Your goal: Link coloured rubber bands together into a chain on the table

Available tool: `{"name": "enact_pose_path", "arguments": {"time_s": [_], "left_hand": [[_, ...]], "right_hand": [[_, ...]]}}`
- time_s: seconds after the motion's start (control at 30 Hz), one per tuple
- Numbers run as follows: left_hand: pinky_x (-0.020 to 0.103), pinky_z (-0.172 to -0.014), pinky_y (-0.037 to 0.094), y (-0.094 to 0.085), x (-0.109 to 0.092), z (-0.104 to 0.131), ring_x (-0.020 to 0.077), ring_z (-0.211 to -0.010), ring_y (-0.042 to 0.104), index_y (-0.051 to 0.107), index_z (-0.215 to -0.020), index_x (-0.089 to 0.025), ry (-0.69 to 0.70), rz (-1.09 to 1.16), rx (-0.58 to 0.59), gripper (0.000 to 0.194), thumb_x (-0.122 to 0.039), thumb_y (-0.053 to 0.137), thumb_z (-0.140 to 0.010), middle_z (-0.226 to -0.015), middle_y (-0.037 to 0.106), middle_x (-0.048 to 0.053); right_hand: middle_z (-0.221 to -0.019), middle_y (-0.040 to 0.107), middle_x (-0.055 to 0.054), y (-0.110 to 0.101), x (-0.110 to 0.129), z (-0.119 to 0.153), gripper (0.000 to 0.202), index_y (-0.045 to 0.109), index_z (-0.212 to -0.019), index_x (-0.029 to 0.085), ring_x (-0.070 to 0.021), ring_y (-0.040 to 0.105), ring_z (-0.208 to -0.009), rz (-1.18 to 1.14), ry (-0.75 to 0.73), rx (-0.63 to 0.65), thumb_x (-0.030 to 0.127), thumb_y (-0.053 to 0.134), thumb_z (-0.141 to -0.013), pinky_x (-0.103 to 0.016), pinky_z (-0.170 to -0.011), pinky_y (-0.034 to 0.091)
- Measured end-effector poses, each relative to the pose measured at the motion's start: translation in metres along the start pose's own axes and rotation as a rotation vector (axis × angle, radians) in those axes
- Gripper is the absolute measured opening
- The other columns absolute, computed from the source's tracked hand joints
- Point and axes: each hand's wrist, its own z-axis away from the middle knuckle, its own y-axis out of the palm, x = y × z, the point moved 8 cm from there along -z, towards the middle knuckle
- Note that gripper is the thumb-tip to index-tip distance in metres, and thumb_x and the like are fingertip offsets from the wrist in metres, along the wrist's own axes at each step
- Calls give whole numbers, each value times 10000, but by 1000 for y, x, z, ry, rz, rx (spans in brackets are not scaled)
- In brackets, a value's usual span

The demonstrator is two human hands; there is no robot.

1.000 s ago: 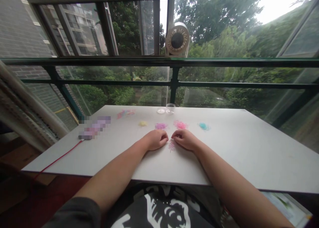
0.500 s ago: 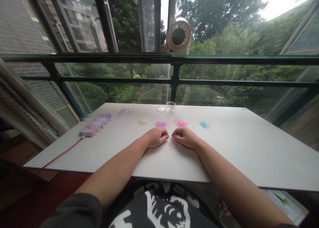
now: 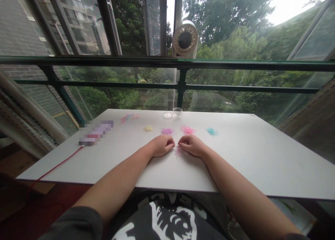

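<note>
My left hand (image 3: 162, 145) rests on the white table (image 3: 235, 163), thumb and fingers pinched together. Facing it across a narrow gap, my right hand (image 3: 193, 145) is also pinched. Whatever the fingertips hold is too small to make out. Just below them lies a small loose pile of pale pink-purple rubber bands (image 3: 177, 152), partly beside my right fingers. Beyond my hands sit a purple pile of bands (image 3: 167, 131) and a bright pink pile (image 3: 187, 129). A teal pile (image 3: 211, 131) lies to the right, a small yellow pile (image 3: 148, 128) to the left.
Mixed-colour bands (image 3: 130, 118) are spread at the back left. A clear round container (image 3: 177, 113) stands near the back edge beside its lid (image 3: 167, 115). At left lies a blurred-out phone-like object (image 3: 96, 132) with a red cable (image 3: 59, 164). A round fan (image 3: 184, 40) stands by the railing.
The whole view has shifted slightly, so things appear a little further left. Both hands keep nearly the same pinched pose over the small pile; no pile has visibly changed.
</note>
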Motion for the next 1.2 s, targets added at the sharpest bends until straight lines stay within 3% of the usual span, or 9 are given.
{"name": "enact_pose_path", "arguments": {"time_s": [1.2], "left_hand": [[226, -611, 400, -1, 2, -1, 131, -685, 522, 608, -822, -152, -23, 76, -73, 195, -293, 479, -781, -788, 615, 41]], "right_hand": [[-568, 559, 3, -2, 6, 2, 143, 641, -724, 128, -89, 445, -523, -85, -24, -30, 203, 522, -699, -200, -494, 333]]}}
